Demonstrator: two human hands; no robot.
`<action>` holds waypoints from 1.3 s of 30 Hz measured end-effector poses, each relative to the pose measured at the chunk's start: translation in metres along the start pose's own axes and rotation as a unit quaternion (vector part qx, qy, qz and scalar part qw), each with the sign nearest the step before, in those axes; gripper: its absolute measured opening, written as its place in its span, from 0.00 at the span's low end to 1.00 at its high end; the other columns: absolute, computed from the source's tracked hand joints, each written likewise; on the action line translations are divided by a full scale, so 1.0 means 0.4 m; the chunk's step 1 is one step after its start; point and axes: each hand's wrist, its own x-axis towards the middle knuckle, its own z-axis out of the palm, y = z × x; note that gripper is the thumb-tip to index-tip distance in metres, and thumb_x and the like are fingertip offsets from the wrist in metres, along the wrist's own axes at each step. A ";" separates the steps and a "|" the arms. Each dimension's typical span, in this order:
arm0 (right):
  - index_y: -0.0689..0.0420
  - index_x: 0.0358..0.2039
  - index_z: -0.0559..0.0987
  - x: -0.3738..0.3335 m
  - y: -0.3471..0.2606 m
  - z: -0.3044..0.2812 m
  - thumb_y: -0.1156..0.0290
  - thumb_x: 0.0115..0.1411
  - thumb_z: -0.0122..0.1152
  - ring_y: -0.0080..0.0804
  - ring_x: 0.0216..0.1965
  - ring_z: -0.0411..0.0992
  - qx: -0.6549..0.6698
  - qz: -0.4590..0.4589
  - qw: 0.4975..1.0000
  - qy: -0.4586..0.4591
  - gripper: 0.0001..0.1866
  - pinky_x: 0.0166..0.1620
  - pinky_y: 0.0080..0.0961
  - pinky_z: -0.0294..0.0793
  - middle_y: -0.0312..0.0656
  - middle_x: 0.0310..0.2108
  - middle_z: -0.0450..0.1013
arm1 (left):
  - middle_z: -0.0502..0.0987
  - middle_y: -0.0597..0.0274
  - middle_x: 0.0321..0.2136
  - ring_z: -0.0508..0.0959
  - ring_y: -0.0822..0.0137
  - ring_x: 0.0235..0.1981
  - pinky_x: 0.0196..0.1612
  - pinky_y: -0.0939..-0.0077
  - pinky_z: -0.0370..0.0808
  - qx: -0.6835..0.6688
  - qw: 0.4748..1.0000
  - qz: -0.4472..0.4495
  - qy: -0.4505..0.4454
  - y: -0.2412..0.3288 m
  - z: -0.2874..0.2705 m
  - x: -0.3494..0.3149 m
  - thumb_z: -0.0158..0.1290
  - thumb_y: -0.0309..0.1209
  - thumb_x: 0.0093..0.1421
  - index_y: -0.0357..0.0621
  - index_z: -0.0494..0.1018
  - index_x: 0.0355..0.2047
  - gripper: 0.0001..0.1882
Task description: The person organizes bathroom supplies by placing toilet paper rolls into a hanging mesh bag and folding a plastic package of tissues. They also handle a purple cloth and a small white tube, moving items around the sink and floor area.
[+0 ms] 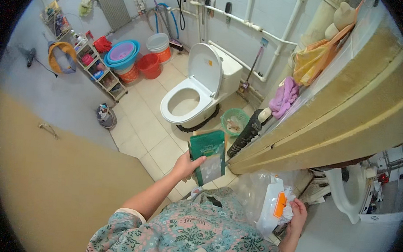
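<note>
The person's left hand (pixel 185 165) is closed on a green pouch (pixel 209 157), gripping it at its left edge. The thumb lies on the front face of the pouch, and the other fingers go behind it, where they are mostly hidden. The pouch is in front of the body, near the middle, above the pale floor tiles (pixel 140 122); its lower part shows a pale, greyish panel with a green border.

The right hand (pixel 298 217) is nearer to the body and farther to the right. Its fingers are bent and gripping the crumpled right edge of a plastic bag (pixel 268 208), which is partly clear and partly white, with 1 orange patch. The bag hangs just beside the patterned clothing (pixel 176 230). The 2 hands are well apart.

Beyond the pouch stands a white toilet (pixel 206 97), with its lid (pixel 206 67) raised. To the right of the toilet there is a green basket (pixel 227 114) with pale crumpled pieces inside. At the far left, a red bucket (pixel 149 66) stands near stacked basins (pixel 130 62), and a narrow shelf rack (pixel 87 49) is farther left. On the right side, beyond a yellowish door frame (pixel 331 120), there is a white washbasin (pixel 336 185).
</note>
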 end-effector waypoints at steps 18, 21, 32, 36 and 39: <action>0.63 0.44 0.74 0.110 0.006 0.082 0.76 0.55 0.55 0.27 0.36 0.70 -0.112 0.024 0.993 -0.009 0.15 0.41 0.23 0.68 0.42 0.35 0.73 | 0.70 0.55 0.46 0.69 0.64 0.46 0.48 0.69 0.67 -0.332 0.940 -0.052 0.064 -0.082 0.151 0.420 0.55 0.42 0.55 0.35 0.61 0.52 0.30; 0.63 0.43 0.74 0.101 -0.011 0.132 0.78 0.52 0.53 0.23 0.34 0.68 -0.048 0.032 0.998 0.019 0.16 0.38 0.19 0.64 0.38 0.32 0.73 | 0.71 0.56 0.45 0.70 0.64 0.44 0.47 0.70 0.67 -0.278 0.958 -0.021 0.064 -0.064 0.184 0.540 0.55 0.39 0.55 0.36 0.62 0.51 0.28; 0.62 0.41 0.75 -0.021 -0.009 0.329 0.78 0.53 0.52 0.23 0.35 0.67 -0.078 0.075 0.977 0.184 0.14 0.39 0.18 0.63 0.38 0.33 0.73 | 0.66 0.37 0.49 0.67 0.48 0.52 0.54 0.67 0.64 0.007 0.999 -0.006 0.045 -0.041 0.331 0.957 0.61 0.50 0.45 0.27 0.50 0.57 0.51; 0.63 0.40 0.76 -0.059 0.017 0.366 0.75 0.52 0.57 0.24 0.34 0.68 -0.041 0.074 0.973 0.216 0.13 0.39 0.20 0.65 0.38 0.32 0.73 | 0.68 0.43 0.47 0.69 0.56 0.48 0.49 0.64 0.67 -0.099 0.985 -0.102 -0.101 -0.081 0.303 0.980 0.59 0.51 0.49 0.25 0.56 0.55 0.45; 0.63 0.40 0.76 -0.073 0.044 0.378 0.75 0.53 0.58 0.24 0.35 0.68 -0.035 0.069 0.970 0.231 0.13 0.40 0.20 0.66 0.38 0.33 0.73 | 0.71 0.54 0.36 0.71 0.60 0.40 0.42 0.60 0.71 -0.206 0.946 -0.164 -0.188 -0.165 0.257 0.997 0.55 0.48 0.54 0.33 0.67 0.45 0.30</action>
